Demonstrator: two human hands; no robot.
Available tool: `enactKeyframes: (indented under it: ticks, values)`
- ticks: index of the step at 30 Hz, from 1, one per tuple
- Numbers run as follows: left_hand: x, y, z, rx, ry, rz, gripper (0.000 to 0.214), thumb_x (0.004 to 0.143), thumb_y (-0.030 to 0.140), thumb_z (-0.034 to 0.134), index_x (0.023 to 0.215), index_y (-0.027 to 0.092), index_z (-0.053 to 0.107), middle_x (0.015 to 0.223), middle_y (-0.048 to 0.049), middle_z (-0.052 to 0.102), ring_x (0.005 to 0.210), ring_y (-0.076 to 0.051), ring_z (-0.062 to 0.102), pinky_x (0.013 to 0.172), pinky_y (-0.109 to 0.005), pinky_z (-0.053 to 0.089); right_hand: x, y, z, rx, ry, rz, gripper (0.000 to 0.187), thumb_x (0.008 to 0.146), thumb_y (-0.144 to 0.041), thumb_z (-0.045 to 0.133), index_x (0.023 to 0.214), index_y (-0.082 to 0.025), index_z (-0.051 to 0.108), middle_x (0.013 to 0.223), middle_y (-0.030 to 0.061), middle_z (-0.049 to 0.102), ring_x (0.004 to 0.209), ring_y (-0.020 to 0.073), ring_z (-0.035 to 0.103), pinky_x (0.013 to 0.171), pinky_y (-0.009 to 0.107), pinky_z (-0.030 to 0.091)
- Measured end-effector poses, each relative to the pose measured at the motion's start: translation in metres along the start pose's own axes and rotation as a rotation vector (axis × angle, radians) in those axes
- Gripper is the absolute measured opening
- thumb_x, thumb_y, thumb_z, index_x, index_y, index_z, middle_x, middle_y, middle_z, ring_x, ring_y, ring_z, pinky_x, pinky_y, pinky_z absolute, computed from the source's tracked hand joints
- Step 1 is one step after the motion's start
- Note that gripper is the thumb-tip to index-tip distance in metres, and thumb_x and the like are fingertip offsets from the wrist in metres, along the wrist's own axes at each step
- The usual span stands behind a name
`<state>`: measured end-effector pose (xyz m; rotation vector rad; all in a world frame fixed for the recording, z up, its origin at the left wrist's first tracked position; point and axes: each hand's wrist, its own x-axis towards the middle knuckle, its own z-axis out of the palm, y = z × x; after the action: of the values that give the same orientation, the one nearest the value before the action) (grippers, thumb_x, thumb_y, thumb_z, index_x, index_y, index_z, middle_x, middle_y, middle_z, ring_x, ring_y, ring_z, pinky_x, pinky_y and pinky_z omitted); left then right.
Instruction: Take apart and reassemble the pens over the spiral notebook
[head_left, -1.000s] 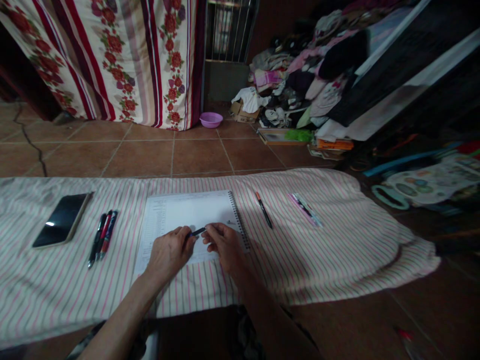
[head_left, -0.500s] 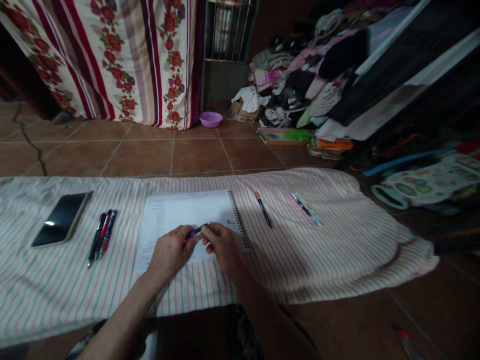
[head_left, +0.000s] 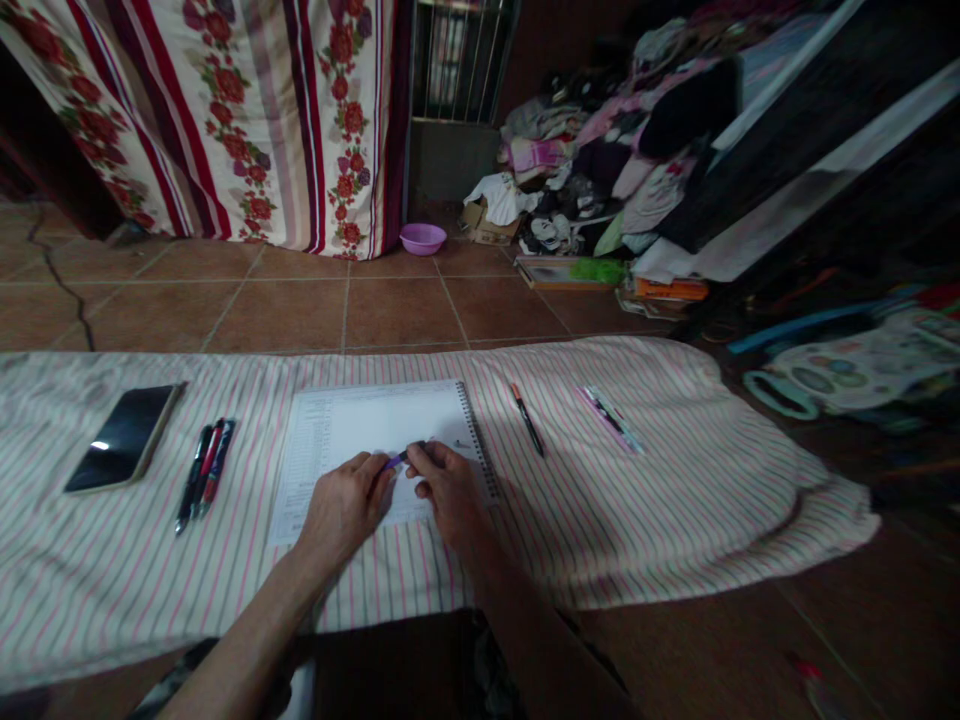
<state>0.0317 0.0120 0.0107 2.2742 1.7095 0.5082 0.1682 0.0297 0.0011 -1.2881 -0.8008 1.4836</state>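
Observation:
My left hand [head_left: 347, 497] grips one end of a purple and black pen [head_left: 396, 460]. Its other, dark end is pinched in my right hand [head_left: 442, 480], so the pen slants between both hands just over the page. Beneath them lies a spiral notebook [head_left: 382, 412] with printed rows along its left side and a small dark mark near the binding on the right. Fingers hide both ends of the pen in part. To the right of the notebook rests an orange and black pen [head_left: 528, 420], and several slim pens [head_left: 610, 418] lie together beyond it.
A smartphone [head_left: 126, 438] and a group of pens [head_left: 205, 472] lie on the left of the striped cloth [head_left: 645, 520]. Past its far edge are floor tiles, a purple basin [head_left: 422, 239], a floral curtain [head_left: 285, 130] and a heap of clothes [head_left: 600, 160].
My right hand has shifted slightly up and to the right along with its end of the pen, and a little more of the pen shows between the hands.

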Motion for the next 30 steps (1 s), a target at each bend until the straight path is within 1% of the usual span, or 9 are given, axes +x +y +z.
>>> enactKeyframes:
  ticks: [5, 11, 13, 15, 19, 22, 24, 26, 30]
  values:
    - [-0.0004, 0.0003, 0.0002, -0.025, -0.014, 0.02, 0.031, 0.09, 0.029, 0.032, 0.09, 0.016, 0.06, 0.074, -0.0048, 0.062, 0.067, -0.017, 0.06, 0.06, -0.026, 0.044, -0.0013, 0.0005, 0.001, -0.052, 0.022, -0.045, 0.021, 0.066, -0.033, 0.063, 0.058, -0.015, 0.056, 0.052, -0.0035, 0.054, 0.043, 0.0046, 0.04, 0.041, 0.019, 0.028]
    - [-0.0001, 0.0023, -0.0035, -0.089, -0.059, 0.015, 0.033, 0.09, 0.027, 0.03, 0.086, 0.016, 0.061, 0.074, -0.0044, 0.063, 0.068, -0.016, 0.061, 0.063, -0.025, 0.044, -0.0002, 0.0005, 0.0002, -0.014, -0.013, -0.063, 0.016, 0.066, -0.031, 0.062, 0.069, -0.015, 0.061, 0.05, -0.005, 0.053, 0.041, 0.0046, 0.038, 0.042, 0.02, 0.026]
    - [0.0002, 0.0025, -0.0044, -0.091, -0.069, 0.005, 0.034, 0.09, 0.027, 0.03, 0.086, 0.016, 0.061, 0.075, -0.0048, 0.064, 0.068, -0.017, 0.061, 0.063, -0.026, 0.044, 0.0008, 0.0016, -0.0003, -0.002, -0.027, -0.07, 0.017, 0.066, -0.031, 0.062, 0.072, -0.014, 0.062, 0.051, -0.0045, 0.054, 0.042, 0.0052, 0.041, 0.042, 0.02, 0.028]
    - [0.0006, 0.0022, -0.0048, -0.076, -0.072, -0.009, 0.033, 0.09, 0.027, 0.03, 0.087, 0.016, 0.061, 0.077, -0.0056, 0.065, 0.07, -0.018, 0.062, 0.063, -0.027, 0.044, 0.0013, 0.0029, -0.0003, 0.013, -0.04, -0.052, 0.019, 0.066, -0.031, 0.062, 0.076, -0.014, 0.063, 0.054, -0.0031, 0.057, 0.047, 0.0069, 0.047, 0.043, 0.019, 0.032]
    - [0.0003, 0.0002, -0.0046, -0.063, -0.068, -0.042, 0.032, 0.09, 0.027, 0.031, 0.09, 0.016, 0.061, 0.082, -0.0066, 0.066, 0.074, -0.019, 0.063, 0.066, -0.028, 0.045, -0.0011, 0.0027, 0.0011, 0.075, -0.061, 0.008, 0.026, 0.065, -0.032, 0.065, 0.085, -0.015, 0.062, 0.069, -0.0001, 0.061, 0.066, 0.0115, 0.059, 0.047, 0.018, 0.038]
    - [-0.0008, -0.001, -0.0038, -0.062, -0.063, -0.046, 0.031, 0.09, 0.029, 0.031, 0.091, 0.016, 0.06, 0.084, -0.0066, 0.067, 0.076, -0.019, 0.063, 0.067, -0.028, 0.045, -0.0042, 0.0002, 0.0023, 0.076, -0.064, 0.041, 0.027, 0.064, -0.036, 0.067, 0.08, -0.016, 0.06, 0.072, 0.0014, 0.064, 0.072, 0.0136, 0.062, 0.05, 0.019, 0.041]
    - [-0.0015, -0.0011, -0.0032, -0.059, -0.055, -0.041, 0.031, 0.09, 0.029, 0.031, 0.091, 0.017, 0.06, 0.085, -0.0063, 0.067, 0.076, -0.019, 0.063, 0.067, -0.028, 0.045, -0.0051, -0.0007, 0.0027, 0.043, -0.056, 0.057, 0.026, 0.064, -0.038, 0.067, 0.074, -0.016, 0.058, 0.069, 0.0021, 0.064, 0.071, 0.0141, 0.062, 0.05, 0.019, 0.042]
    - [-0.0021, -0.0008, -0.0028, -0.051, -0.051, -0.036, 0.031, 0.09, 0.028, 0.031, 0.091, 0.017, 0.06, 0.084, -0.0059, 0.067, 0.076, -0.019, 0.063, 0.066, -0.027, 0.045, -0.0048, -0.0003, 0.0028, 0.004, -0.046, 0.055, 0.024, 0.063, -0.036, 0.067, 0.07, -0.015, 0.058, 0.065, 0.0015, 0.064, 0.064, 0.0129, 0.06, 0.047, 0.019, 0.039]
    - [-0.0027, 0.0001, -0.0035, -0.044, -0.071, -0.035, 0.03, 0.089, 0.026, 0.032, 0.09, 0.017, 0.06, 0.083, -0.0058, 0.067, 0.075, -0.018, 0.063, 0.066, -0.027, 0.044, -0.0027, 0.0029, 0.0019, -0.033, -0.027, 0.024, 0.02, 0.064, -0.033, 0.066, 0.063, -0.015, 0.057, 0.057, -0.0006, 0.06, 0.051, 0.0081, 0.052, 0.043, 0.019, 0.035]
